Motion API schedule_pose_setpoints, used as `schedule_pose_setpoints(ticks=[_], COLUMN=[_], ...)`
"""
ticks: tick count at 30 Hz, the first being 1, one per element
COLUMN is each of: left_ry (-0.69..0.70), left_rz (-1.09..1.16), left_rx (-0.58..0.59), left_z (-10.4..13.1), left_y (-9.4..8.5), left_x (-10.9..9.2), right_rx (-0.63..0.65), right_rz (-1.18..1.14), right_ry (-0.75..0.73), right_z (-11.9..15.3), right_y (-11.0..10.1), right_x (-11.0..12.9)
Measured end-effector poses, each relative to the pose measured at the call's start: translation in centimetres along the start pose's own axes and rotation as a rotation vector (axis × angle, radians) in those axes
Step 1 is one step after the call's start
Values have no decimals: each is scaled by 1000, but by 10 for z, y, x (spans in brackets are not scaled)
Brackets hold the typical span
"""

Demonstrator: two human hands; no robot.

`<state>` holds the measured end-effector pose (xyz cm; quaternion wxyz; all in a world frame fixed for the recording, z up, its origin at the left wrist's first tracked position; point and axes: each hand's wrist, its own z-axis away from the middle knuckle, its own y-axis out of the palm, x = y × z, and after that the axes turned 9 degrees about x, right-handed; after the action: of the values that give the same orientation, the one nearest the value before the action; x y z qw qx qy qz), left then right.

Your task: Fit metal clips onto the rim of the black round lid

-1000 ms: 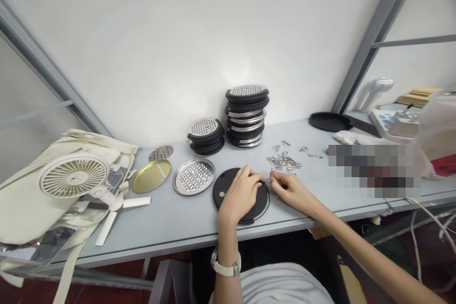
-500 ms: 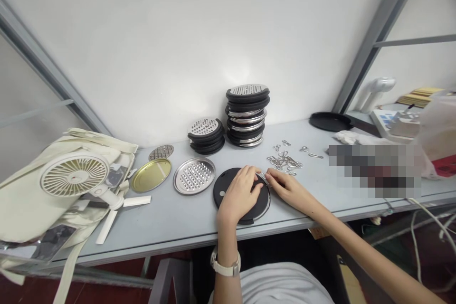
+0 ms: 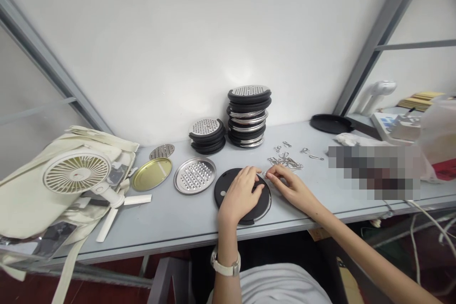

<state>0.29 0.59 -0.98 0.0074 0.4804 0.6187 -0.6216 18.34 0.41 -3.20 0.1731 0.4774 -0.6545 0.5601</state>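
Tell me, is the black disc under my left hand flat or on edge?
Flat: the black disc lies broad face up on the table, beneath the left hand.

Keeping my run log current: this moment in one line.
left hand: resting on black disc; right hand: pinching metal clip; loose clips: on table

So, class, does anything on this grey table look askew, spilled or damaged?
Nothing looks clearly damaged. The tall stack of round black-and-silver discs looks uneven, its edges not lining up. Small silver metal clips lie scattered beyond the right hand, a few apart from the main jumble.
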Motion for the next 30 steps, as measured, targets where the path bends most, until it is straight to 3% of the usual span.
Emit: schedule_pose_setpoints(ticks=[10,20,30], left_ry=[-7,-8,-5], left_rz=[-15,-12,-7], left_rx=[3,2,9], left_z=[0,0,1], left_y=[0,0,0], left_x=[0,1,0], right_rx=[93,23,103], right_rz=[-60,-88,-138], right_ry=[51,121,55], right_z=[-1,-4,-2], right_y=[1,5,6], right_x=[-1,-10,-8])
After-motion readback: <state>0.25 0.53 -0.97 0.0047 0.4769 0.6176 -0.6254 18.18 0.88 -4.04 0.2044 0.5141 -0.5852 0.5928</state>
